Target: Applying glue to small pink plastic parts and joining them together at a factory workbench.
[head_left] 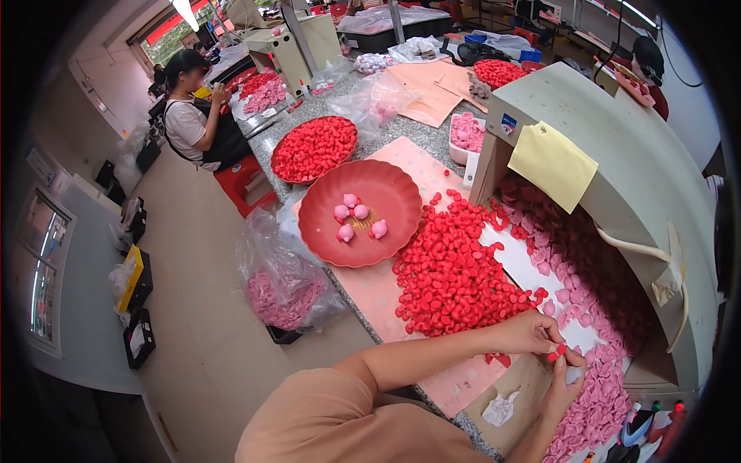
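My left hand (531,333) reaches across the bench with its fingers pinched together at a small red piece (557,353). From below, my right hand (562,390) meets it, thumb and fingers closed at the same red piece. A pale, whitish patch (573,375) shows at the right fingers; I cannot make out what it is. Just left of the hands lies a large heap of small, rounded red pieces (451,270). Thin, curved pink pieces (598,393) are piled beside and below the right hand. A red scalloped bowl (324,235) holds several pink-and-red assembled figures (359,211).
A grey-green curved machine housing (617,123) rises at the right, over the piles. Beyond the bowl stands another bowl full of red pieces (312,147). A bag of pink pieces (285,293) sits beside the bench. Crumpled tissue (502,407) lies near my forearms. A seated person (197,116) works at far left.
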The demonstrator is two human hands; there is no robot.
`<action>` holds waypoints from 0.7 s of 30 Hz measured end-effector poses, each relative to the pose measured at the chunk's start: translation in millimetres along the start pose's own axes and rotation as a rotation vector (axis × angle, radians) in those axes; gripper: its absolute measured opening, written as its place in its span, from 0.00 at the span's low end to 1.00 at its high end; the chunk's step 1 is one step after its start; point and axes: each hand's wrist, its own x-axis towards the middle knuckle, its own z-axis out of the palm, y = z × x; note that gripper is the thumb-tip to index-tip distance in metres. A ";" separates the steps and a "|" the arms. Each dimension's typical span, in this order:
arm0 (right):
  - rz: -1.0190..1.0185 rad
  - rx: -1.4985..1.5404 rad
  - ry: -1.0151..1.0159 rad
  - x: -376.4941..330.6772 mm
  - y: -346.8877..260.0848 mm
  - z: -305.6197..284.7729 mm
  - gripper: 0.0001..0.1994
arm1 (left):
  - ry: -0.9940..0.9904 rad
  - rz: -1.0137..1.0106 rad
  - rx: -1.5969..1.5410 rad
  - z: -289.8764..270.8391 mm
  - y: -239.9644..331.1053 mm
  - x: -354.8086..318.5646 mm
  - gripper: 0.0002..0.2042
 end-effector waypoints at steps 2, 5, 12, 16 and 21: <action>-0.009 -0.011 0.007 0.1 -1.7 1.8 0.08 | 0.002 0.001 -0.011 0.0 -0.6 0.0 0.08; -0.012 -0.016 0.007 -0.5 -1.1 1.6 0.07 | 0.008 -0.003 -0.022 1.0 0.7 -2.2 0.08; -0.006 -0.034 0.002 -5.4 -5.4 2.3 0.07 | 0.008 -0.001 -0.006 2.5 -4.0 -5.0 0.07; -0.011 -0.086 0.060 -6.3 -6.8 -6.9 0.07 | -0.071 -0.051 -0.011 4.9 -6.6 5.2 0.09; 0.081 -0.035 0.029 3.1 -17.4 18.5 0.07 | 0.046 -0.097 0.127 -11.5 9.3 -7.3 0.08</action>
